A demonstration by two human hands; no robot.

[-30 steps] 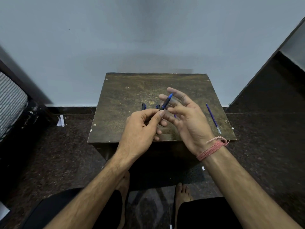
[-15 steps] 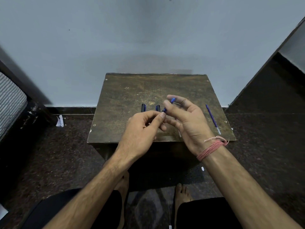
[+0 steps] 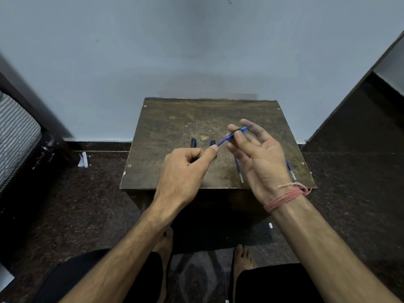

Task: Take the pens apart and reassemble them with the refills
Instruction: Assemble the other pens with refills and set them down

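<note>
My left hand [image 3: 185,171] is curled above the front of a small brown table [image 3: 175,123] and pinches the lower end of a blue pen [image 3: 229,137] between thumb and fingers. My right hand [image 3: 260,158] holds the pen's upper end with its fingertips, palm turned toward me, the other fingers spread. Two dark pen pieces [image 3: 193,142] lie on the table just beyond my left hand, partly hidden by it. A blue refill [image 3: 239,172] lies below my right hand. Another refill [image 3: 291,171] shows past the right wrist.
The table stands against a pale wall on a dark speckled floor. A striped cushion [image 3: 15,136] is at the far left and a dark panel [image 3: 360,119] at the right. A paper scrap [image 3: 83,159] lies on the floor. My bare feet [image 3: 241,256] rest under the table's front.
My right hand has drawn away to the right and opened its palm, and more of the blue pen's thin length now shows between the two hands. The left hand stayed nearly still.
</note>
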